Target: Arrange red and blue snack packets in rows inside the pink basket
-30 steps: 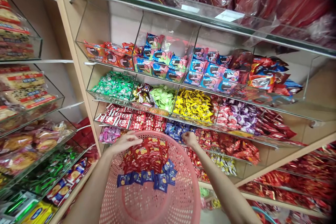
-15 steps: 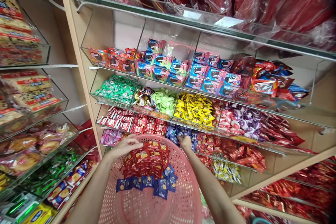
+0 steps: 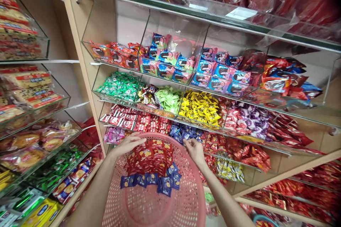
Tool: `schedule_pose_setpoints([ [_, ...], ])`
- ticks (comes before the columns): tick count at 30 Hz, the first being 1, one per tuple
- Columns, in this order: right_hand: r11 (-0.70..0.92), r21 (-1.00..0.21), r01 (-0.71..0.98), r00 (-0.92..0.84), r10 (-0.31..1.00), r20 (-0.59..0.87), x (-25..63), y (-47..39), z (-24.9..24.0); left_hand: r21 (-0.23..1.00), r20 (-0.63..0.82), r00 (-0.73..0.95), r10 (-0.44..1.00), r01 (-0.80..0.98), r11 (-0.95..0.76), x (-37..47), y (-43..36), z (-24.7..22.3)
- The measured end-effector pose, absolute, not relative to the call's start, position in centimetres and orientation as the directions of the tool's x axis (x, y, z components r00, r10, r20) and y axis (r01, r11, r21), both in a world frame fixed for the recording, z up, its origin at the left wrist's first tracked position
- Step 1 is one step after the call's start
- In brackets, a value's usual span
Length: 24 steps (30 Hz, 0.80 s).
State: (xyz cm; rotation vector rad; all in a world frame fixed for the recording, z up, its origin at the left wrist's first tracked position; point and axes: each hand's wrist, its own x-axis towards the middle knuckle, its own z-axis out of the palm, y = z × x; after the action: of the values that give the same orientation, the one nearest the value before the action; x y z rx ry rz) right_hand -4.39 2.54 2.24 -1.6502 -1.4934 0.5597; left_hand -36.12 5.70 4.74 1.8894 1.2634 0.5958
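A pink perforated plastic basket (image 3: 149, 202) is tilted toward me, with red candy packets (image 3: 149, 156) piled at its far side and several blue candy packets (image 3: 145, 179) below them. My left hand (image 3: 130, 144) lies over its upper left rim, steadying it, fingers reaching inward. Just above the right rim, my right hand (image 3: 195, 150) has its fingers closed in a pinch on what looks like a blue candy packet, mostly hidden by the fingers. Directly behind those fingertips is a bin of loose blue packets (image 3: 176, 130).
Clear-fronted bins rise in tiers ahead, holding yellow candies (image 3: 201, 106), green candies (image 3: 119, 87) and boxed-looking blue snack packs (image 3: 166, 56). A glass shelf edge (image 3: 181, 1) crosses above. Wrapped pastries (image 3: 32, 87) fill shelves at left, beside a wooden upright (image 3: 80, 53).
My right hand has drawn back from the blue packets toward the basket's rim. My left hand stays on the basket. The view has shifted slightly.
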Motion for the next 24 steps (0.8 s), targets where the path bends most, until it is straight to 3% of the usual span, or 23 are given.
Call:
schedule_pose_setpoints([
  [2, 0.114, -0.760, 0.640, 0.096, 0.969, 0.226, -6.7, 1.0, 2.9, 0.810, -0.028, 0.394, 0.919, 0.547, -0.210, -36.1, 5.7, 4.7],
  [5, 0.237, -0.581, 0.779, -0.050, 0.947, 0.319, -10.7, -0.2, 3.3, 0.820, -0.033, 0.365, 0.930, 0.541, -0.184, -36.0, 5.6, 4.8],
  [9, 0.354, -0.368, 0.860, -0.235, 0.914, 0.330, -14.9, -0.1, 3.2, 0.823, -0.029, 0.372, 0.928, 0.535, -0.189, -36.0, 5.5, 4.8],
  [14, 0.403, -0.298, 0.865, -0.309, 0.897, 0.315, -17.2, 0.5, 3.0, 0.807, -0.010, 0.404, 0.915, 0.543, -0.232, -36.3, 5.6, 4.7],
  [16, 0.422, -0.378, 0.824, -0.304, 0.892, 0.333, -17.5, 0.4, 2.8, 0.802, -0.008, 0.416, 0.909, 0.545, -0.243, -36.5, 5.7, 4.5],
  [18, 0.438, -0.569, 0.696, -0.265, 0.893, 0.363, -17.8, 0.5, 2.3, 0.810, -0.006, 0.418, 0.908, 0.535, -0.241, -36.7, 5.8, 4.3],
  [21, 0.360, -0.886, 0.292, -0.146, 0.932, 0.331, -18.2, 0.7, 1.4, 0.826, -0.001, 0.411, 0.912, 0.514, -0.231, -36.8, 6.1, 4.0],
  [24, 0.120, -0.991, -0.063, -0.100, 0.987, 0.126, -18.6, 1.2, 0.5, 0.829, 0.004, 0.436, 0.900, 0.502, -0.247, -36.9, 6.3, 3.7],
])
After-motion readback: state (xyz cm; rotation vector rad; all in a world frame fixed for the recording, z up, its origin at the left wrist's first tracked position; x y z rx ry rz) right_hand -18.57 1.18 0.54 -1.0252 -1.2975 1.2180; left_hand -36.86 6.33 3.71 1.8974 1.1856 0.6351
